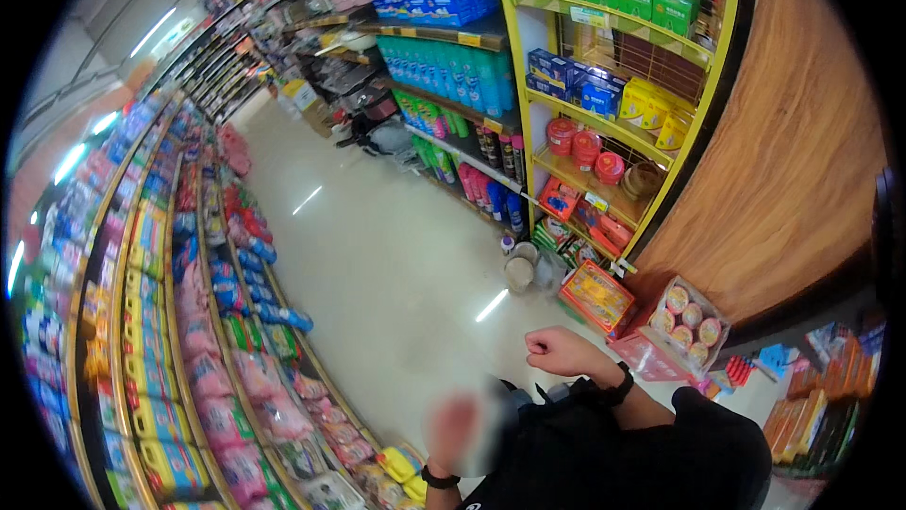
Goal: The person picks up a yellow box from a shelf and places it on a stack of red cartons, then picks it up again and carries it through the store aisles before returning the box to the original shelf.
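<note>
My right hand [564, 351] is curled into a loose fist in front of my dark clothing, with a black band [619, 384] on the wrist. Nothing sticks out of its fingers. Closest to it are an orange-red box [597, 297] and an open carton [646, 348] of round, lidded tubs on the floor. Low by my body hangs my left hand [453, 427], also with a black wristband [440, 479]. It is blurred, so its fingers cannot be made out. The nearest goods to it are yellow packs [400, 462] on the lower left shelf.
A pale, shiny aisle floor [377, 255] runs to the far end. Long shelves [121, 321] of colourful packs line the left. On the right stand shelves of blue-green bottles [444, 71] and a yellow rack [618, 123] with boxes and red tubs, beside a wood-grain panel [783, 142].
</note>
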Motion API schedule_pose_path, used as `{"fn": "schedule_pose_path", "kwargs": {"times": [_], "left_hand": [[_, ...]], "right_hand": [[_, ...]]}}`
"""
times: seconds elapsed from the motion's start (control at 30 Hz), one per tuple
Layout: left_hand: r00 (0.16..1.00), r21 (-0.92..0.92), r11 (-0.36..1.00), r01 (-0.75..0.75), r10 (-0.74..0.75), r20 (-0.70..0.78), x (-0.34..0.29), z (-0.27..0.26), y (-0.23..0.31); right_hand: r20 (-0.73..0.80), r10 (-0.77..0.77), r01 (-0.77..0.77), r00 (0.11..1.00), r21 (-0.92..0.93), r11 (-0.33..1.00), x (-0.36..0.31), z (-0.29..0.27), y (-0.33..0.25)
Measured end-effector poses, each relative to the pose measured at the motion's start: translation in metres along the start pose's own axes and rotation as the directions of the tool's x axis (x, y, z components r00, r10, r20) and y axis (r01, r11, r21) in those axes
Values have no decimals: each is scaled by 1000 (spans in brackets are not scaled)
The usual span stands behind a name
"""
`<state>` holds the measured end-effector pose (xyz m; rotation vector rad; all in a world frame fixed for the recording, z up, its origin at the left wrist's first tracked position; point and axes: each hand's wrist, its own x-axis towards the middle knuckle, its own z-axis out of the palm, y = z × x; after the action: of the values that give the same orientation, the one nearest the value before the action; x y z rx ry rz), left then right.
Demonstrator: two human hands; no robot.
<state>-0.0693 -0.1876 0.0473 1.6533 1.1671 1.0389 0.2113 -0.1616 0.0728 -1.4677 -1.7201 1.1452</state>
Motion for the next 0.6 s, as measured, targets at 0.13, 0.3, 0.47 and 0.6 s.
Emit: {"fn": "schedule_pose_path", "kwargs": {"times": [0.13, 0.3, 0.47, 0.6], "left_hand": [[996, -6, 998, 57, -57, 64, 70, -28, -1], [892, 170, 954, -246, 154, 424, 139, -28, -29], [724, -24, 934, -356, 291, 625, 193, 22, -15], [587, -92, 932, -351, 295, 754, 230, 49, -6]], "right_hand": [[-97, 183, -178, 978, 58, 982, 18, -14, -9], [-229, 215, -213, 949, 36, 976, 26, -33, 20], [-418, 267, -267, 869, 60, 962, 53, -49, 50], [-351, 328, -272, 877, 200, 941, 87, -68, 66]]}}
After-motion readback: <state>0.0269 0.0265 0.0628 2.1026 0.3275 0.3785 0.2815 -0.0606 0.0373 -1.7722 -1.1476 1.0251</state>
